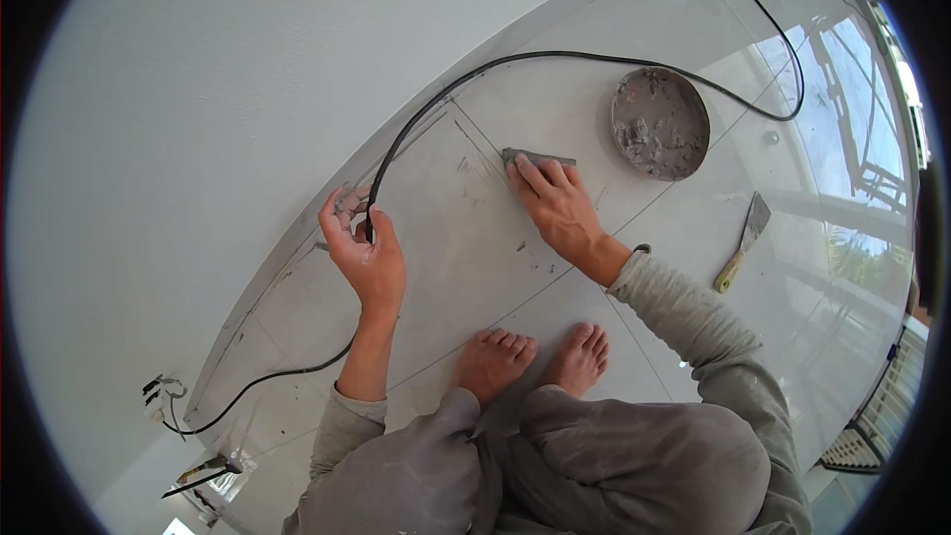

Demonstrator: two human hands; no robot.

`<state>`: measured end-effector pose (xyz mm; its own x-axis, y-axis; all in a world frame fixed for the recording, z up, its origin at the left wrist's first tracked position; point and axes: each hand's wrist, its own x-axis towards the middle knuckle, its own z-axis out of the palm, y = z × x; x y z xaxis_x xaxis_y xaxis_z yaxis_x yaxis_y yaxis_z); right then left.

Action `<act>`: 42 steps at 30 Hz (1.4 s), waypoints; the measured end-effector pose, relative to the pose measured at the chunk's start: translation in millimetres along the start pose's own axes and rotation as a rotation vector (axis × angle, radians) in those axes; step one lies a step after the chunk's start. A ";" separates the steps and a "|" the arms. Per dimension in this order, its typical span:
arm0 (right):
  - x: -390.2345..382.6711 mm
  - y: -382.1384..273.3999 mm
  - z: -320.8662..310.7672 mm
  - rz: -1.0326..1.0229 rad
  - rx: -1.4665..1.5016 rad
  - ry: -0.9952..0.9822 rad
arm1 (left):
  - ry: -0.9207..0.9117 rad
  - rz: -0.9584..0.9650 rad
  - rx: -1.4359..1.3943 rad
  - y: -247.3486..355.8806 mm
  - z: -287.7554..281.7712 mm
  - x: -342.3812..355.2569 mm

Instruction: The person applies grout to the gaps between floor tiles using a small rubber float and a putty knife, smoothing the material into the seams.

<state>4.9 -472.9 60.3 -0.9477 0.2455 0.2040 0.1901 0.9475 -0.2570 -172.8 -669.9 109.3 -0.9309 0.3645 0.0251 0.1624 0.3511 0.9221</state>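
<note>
My left hand [369, 248] is closed round a black cable [401, 139] near the wall, thumb and fingers curled about it. Grey paste coats its fingertips. My right hand [563, 206] grips a dark grey, narrow flat piece [540, 157], pressing it to the floor tile beside a joint; its exact kind I cannot make out. To the right of that hand stands a round shallow bowl [682, 160], smeared inside with lumpy grey paste. Farther right lies a putty knife [743, 243] with a yellowish handle and a stained blade.
A white wall [198, 119] and its baseboard curve along the left. The cable snakes from a wall socket [158, 401] at lower left to the far right. Grey smears and crumbs dot the tiled floor [466, 267]. My bare feet [495, 362] rest on the tiles.
</note>
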 end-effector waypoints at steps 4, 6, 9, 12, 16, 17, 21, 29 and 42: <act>-40.0 -19.3 -14.4 -0.055 0.042 -0.072 | -0.008 -0.015 -0.013 -1.1 -3.8 -1.2; -36.1 -13.3 -30.7 0.097 0.203 -0.280 | -0.005 0.007 0.018 -4.0 -3.1 1.2; 21.9 14.3 -33.3 0.091 0.257 -0.063 | -0.019 0.003 0.027 -6.9 -1.8 -3.5; 59.5 28.8 -22.0 -0.031 0.145 0.034 | -0.019 0.009 0.037 -6.8 -0.2 -3.9; 7.8 26.6 -18.9 -0.111 0.173 -0.045 | -0.014 0.026 0.059 -5.7 -4.1 -0.3; -11.8 26.8 -20.7 -0.118 0.192 -0.050 | -0.006 0.022 0.067 -6.1 -5.0 0.0; -51.3 25.3 -48.4 -0.116 0.238 -0.225 | -0.006 -0.008 0.036 -7.5 -9.1 -2.9; 110.4 20.4 -5.3 -0.150 0.226 0.085 | 0.009 0.042 0.032 -1.2 -7.8 -4.2; -37.4 2.7 -43.1 -0.210 0.253 -0.227 | 0.000 0.043 -0.018 -16.9 -8.5 -15.6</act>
<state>51.9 -470.8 92.8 -0.9972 -0.0262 0.0705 -0.0560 0.8849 -0.4624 -163.8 -688.9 96.7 -0.9234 0.3783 0.0646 0.1958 0.3194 0.9272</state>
